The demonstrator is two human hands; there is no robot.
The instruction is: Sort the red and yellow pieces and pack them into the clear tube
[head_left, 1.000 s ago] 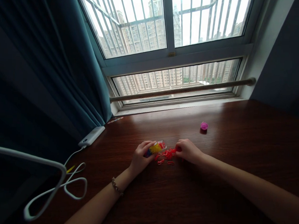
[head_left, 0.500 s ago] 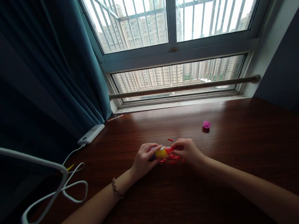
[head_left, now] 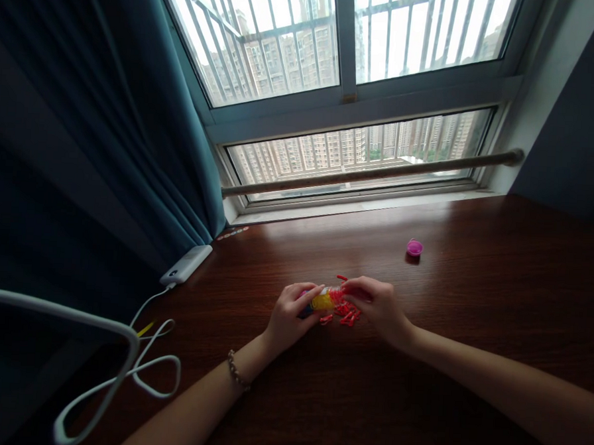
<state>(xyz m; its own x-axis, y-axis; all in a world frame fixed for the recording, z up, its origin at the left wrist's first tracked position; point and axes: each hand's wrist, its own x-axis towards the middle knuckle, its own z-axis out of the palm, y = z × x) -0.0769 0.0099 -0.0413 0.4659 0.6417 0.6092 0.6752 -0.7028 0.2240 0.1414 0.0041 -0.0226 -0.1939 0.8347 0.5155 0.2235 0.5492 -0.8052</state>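
My left hand is wrapped round a small clear bottle with yellow, red and blue contents, which lies on its side with its mouth to the right. At that mouth is my right hand, fingers drawn together by some red pieces; what they pinch is too small to make out. Several small red strips are heaped on the table under the bottle's mouth. Farther back on the right sits a pink cap, apart from both hands.
The brown wooden table reaches back to a barred window. On the left, a white power bank with a white cable lies by the blue curtain. A railing crosses the window.
My right hand has shifted slightly at the bottle's mouth, and the red strips below are bunched closer together. My left hand keeps its hold. The whole view has moved a little.
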